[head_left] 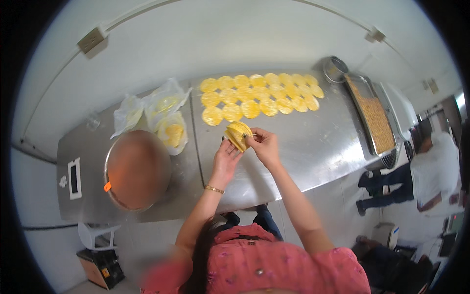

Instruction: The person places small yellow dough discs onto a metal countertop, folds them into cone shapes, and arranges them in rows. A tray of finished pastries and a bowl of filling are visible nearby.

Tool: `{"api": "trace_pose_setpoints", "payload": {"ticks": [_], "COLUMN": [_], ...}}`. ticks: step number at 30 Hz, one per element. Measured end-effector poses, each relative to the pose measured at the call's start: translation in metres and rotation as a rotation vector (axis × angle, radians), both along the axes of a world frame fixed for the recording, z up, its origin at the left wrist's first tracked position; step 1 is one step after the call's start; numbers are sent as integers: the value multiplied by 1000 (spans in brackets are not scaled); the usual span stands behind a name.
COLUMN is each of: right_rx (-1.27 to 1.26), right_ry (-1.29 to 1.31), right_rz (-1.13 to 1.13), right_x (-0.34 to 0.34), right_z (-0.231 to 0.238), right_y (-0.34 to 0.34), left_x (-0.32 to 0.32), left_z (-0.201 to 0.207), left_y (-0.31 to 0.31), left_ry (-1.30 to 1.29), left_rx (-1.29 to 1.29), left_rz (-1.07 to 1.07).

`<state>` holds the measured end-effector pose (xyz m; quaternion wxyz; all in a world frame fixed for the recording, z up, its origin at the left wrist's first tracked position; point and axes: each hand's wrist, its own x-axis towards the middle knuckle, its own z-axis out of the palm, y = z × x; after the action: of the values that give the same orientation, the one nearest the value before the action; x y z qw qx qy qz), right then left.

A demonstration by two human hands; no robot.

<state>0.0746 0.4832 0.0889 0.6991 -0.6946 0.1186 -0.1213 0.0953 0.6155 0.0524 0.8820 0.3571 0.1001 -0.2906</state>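
Observation:
Above the middle of the steel table (pixel 313 152), my left hand (pixel 226 160) holds a small stack of thin yellow tortilla-like rounds (pixel 236 133), tilted on edge over the fingers. My right hand (pixel 265 145) closes on the right edge of the same stack, thumb and fingers pinching there; whether it grips one round or several I cannot tell. Just beyond my hands, similar yellow rounds (pixel 250 109) lie flat on the metal in three long rows, edges close together. Their surfaces look shiny.
At left stands a big round bowl (pixel 105 164) with blurred reddish-brown contents and an orange handle (pixel 107 186). Crumpled clear plastic (pixel 164 100) with yellow rounds lies behind it. A scale-like white device (pixel 74 179), a metal pot (pixel 335 69) and a tray of brown bits (pixel 376 122) surround. Another person (pixel 433 169) stands at right.

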Motion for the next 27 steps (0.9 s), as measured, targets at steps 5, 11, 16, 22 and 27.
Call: {"api": "trace_pose_setpoints", "payload": {"ticks": [5,11,16,22,27], "right_rx": [92,131,-261,-698,-368], "right_ry": [-9,21,-65,-212,-131], "right_rz": [-66,-59,18,235,284], "right_x": [-21,-34,-42,-59,-61], "right_z": [-13,-18,-11,-18,-23], "right_y": [-65,-135,-189,-220,-235], "left_x": [-8,-15,-32,-55,-67], "left_z": [-8,-12,-5,-15,-24], "left_y": [-48,-108,-169,-208,-219], "left_ry": [4,-99,-100,-22,-49], "left_rx": [2,124,364,80,96], "left_rz": [-61,-22,26,85,138]}}
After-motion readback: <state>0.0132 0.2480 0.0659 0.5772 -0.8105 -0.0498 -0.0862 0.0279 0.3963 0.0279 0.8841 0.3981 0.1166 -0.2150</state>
